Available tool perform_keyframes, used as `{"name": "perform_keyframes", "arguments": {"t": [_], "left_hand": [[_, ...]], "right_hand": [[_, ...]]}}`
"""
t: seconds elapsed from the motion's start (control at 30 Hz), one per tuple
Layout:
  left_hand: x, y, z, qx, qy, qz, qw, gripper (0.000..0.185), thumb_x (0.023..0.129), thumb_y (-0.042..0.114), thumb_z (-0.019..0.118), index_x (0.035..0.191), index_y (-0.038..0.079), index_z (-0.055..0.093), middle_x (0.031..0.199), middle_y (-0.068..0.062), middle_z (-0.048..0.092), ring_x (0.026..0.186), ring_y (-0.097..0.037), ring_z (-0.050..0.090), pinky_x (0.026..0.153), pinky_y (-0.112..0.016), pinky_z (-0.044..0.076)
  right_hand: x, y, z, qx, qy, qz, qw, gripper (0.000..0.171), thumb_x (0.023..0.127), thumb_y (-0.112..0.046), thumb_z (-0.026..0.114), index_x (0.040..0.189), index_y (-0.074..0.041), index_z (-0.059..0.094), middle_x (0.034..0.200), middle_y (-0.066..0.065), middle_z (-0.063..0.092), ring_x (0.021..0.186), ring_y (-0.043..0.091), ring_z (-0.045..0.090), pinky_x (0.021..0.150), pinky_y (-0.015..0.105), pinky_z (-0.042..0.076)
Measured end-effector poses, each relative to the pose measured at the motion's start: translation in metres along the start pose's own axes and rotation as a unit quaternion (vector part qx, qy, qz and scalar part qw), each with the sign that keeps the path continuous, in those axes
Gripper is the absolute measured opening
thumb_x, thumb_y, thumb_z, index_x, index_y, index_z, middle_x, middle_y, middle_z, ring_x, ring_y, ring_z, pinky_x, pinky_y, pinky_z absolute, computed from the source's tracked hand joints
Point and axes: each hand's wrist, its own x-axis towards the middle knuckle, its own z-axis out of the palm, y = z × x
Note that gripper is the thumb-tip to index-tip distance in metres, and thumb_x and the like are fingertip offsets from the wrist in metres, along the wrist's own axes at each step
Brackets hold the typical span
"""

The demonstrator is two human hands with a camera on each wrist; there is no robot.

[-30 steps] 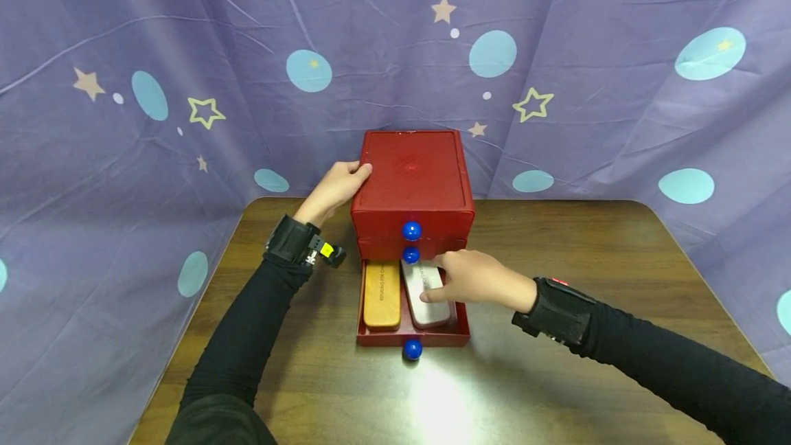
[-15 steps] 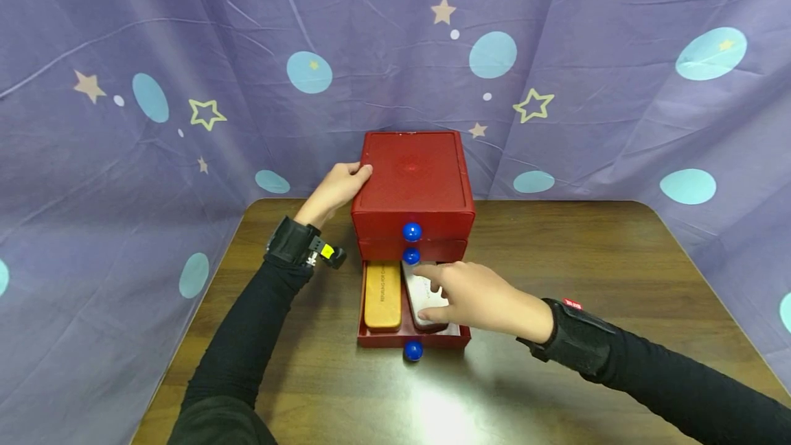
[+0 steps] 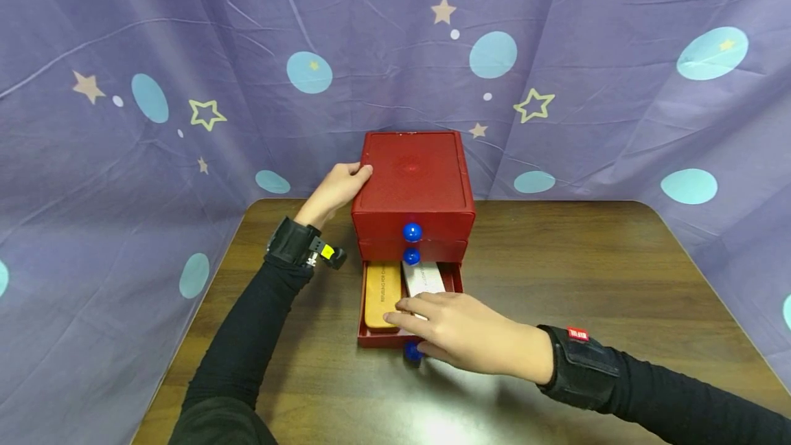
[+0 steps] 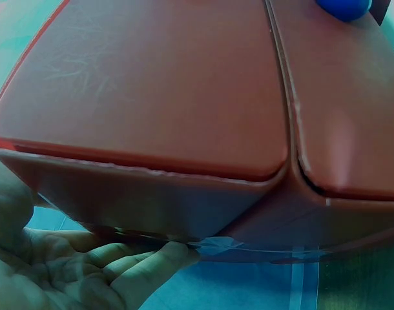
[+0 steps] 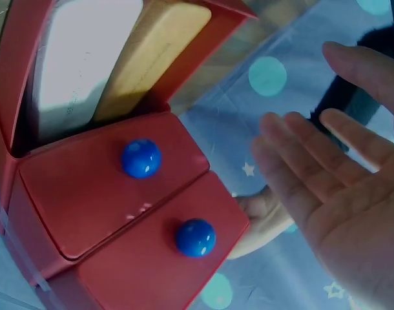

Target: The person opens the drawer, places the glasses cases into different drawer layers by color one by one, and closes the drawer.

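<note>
A red drawer cabinet (image 3: 410, 170) with blue knobs stands on the table, its lowest drawer (image 3: 383, 340) pulled out. In that drawer lie a yellow oblong case (image 3: 382, 290) with small lettering and a white oblong case (image 3: 423, 277), side by side. My left hand (image 3: 336, 187) holds the cabinet's left side, thumb at the top edge and fingers (image 4: 152, 268) along the side wall. Over the front of the drawer is my right hand (image 3: 466, 328), fingers extended and nothing held; it covers part of the white case and the lower blue knob (image 3: 413, 351).
The wooden table (image 3: 575, 259) extends on both sides of the cabinet. Behind it hangs a purple cloth (image 3: 395, 33) with stars and blue dots. Two more blue knobs (image 5: 141, 158) project from the upper drawer fronts.
My right hand has drawn back from the white case toward the front of the drawer, its fingers now lower and nearer me. The left hand stays on the cabinet.
</note>
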Motion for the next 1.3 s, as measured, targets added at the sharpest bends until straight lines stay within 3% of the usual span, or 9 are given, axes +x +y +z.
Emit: {"name": "perform_keyframes", "arguments": {"t": [0.17, 0.3, 0.6, 0.77, 1.07, 1.3], "left_hand": [[0.000, 0.000, 0.000, 0.002, 0.000, -0.001, 1.0000, 0.056, 0.109, 0.036, 0.046, 0.157, 0.009, 0.038, 0.155, -0.013, 0.049, 0.144, -0.025, 0.045, 0.122, -0.042, 0.034], [0.001, -0.001, 0.000, 0.002, -0.002, 0.000, 1.0000, 0.056, 0.109, 0.035, 0.045, 0.157, 0.008, 0.038, 0.155, -0.013, 0.049, 0.144, -0.026, 0.045, 0.122, -0.043, 0.034], [0.001, -0.001, 0.000, 0.001, 0.000, 0.003, 1.0000, 0.056, 0.109, 0.035, 0.045, 0.158, 0.008, 0.037, 0.158, -0.013, 0.045, 0.147, -0.025, 0.040, 0.123, -0.043, 0.033], [0.002, -0.001, 0.001, 0.001, 0.005, 0.003, 1.0000, 0.056, 0.109, 0.035, 0.046, 0.157, 0.008, 0.038, 0.157, -0.013, 0.047, 0.146, -0.025, 0.042, 0.123, -0.043, 0.033], [0.004, -0.003, 0.002, -0.004, 0.011, 0.012, 0.9999, 0.054, 0.108, 0.032, 0.047, 0.155, 0.006, 0.042, 0.149, -0.016, 0.055, 0.140, -0.026, 0.049, 0.122, -0.042, 0.035], [0.004, -0.003, 0.002, 0.001, 0.008, 0.008, 0.9999, 0.056, 0.108, 0.035, 0.046, 0.156, 0.007, 0.039, 0.155, -0.013, 0.049, 0.145, -0.025, 0.043, 0.123, -0.042, 0.033]], "right_hand": [[-0.002, -0.007, 0.013, -0.082, 0.035, -0.079, 0.993, 0.052, 0.088, -0.021, 0.080, 0.137, -0.015, 0.062, 0.130, 0.001, 0.068, 0.118, 0.017, 0.066, 0.100, 0.032, 0.056], [-0.005, -0.011, 0.019, -0.129, 0.024, -0.124, 0.984, 0.052, 0.089, -0.023, 0.079, 0.137, -0.016, 0.062, 0.139, 0.004, 0.064, 0.126, 0.020, 0.062, 0.107, 0.033, 0.051], [-0.007, -0.021, 0.037, -0.246, 0.022, -0.206, 0.947, 0.034, 0.102, -0.030, 0.054, 0.133, -0.021, 0.064, 0.139, 0.002, 0.064, 0.130, 0.020, 0.060, 0.111, 0.036, 0.049], [-0.010, -0.024, 0.049, -0.259, 0.009, -0.227, 0.939, 0.033, 0.105, -0.032, 0.048, 0.132, -0.022, 0.064, 0.139, 0.001, 0.064, 0.133, 0.020, 0.058, 0.114, 0.036, 0.046], [-0.013, -0.024, 0.068, -0.264, -0.035, -0.249, 0.931, 0.033, 0.105, -0.031, 0.051, 0.134, -0.021, 0.064, 0.143, 0.001, 0.062, 0.136, 0.017, 0.055, 0.119, 0.034, 0.041], [-0.014, -0.017, 0.083, -0.286, -0.053, -0.260, 0.921, 0.035, 0.103, -0.036, 0.049, 0.131, -0.023, 0.066, 0.138, -0.002, 0.065, 0.132, 0.016, 0.059, 0.115, 0.030, 0.045]]}}
